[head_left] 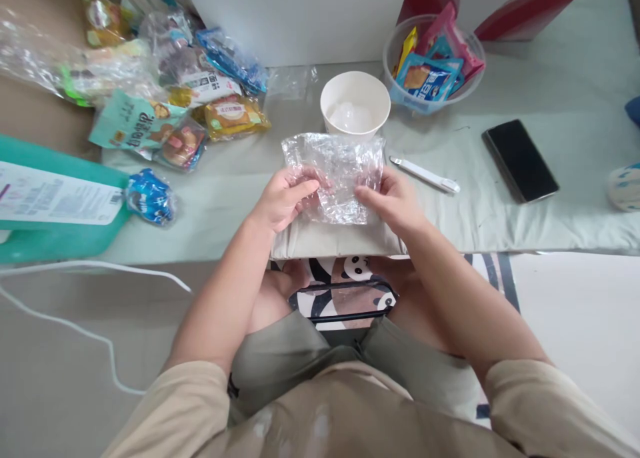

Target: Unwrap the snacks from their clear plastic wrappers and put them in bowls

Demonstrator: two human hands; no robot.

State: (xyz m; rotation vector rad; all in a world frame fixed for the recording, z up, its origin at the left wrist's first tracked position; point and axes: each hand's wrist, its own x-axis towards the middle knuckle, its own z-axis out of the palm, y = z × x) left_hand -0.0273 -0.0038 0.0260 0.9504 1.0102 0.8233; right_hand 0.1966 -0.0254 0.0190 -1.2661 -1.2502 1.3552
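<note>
A crinkled clear plastic bag [340, 165] is stretched between my two hands above the front edge of the cloth-covered surface. My left hand [287, 198] pinches its left side, thumb on top. On the right side, my right hand [393, 198] grips it the same way, with the fingers behind the plastic. Just beyond the bag stands a white paper bowl [355, 101] with something whitish and translucent inside. Close to my right hand lies a white utility knife [425, 175].
Several snack packets [233, 117] are piled at the back left, near a green bottle [60, 208] and a blue crumpled wrapper [150, 197]. A clear tub [393, 91] of packets stands at the back, with a black phone [520, 159] to the right. White boxes [310, 18] line the back.
</note>
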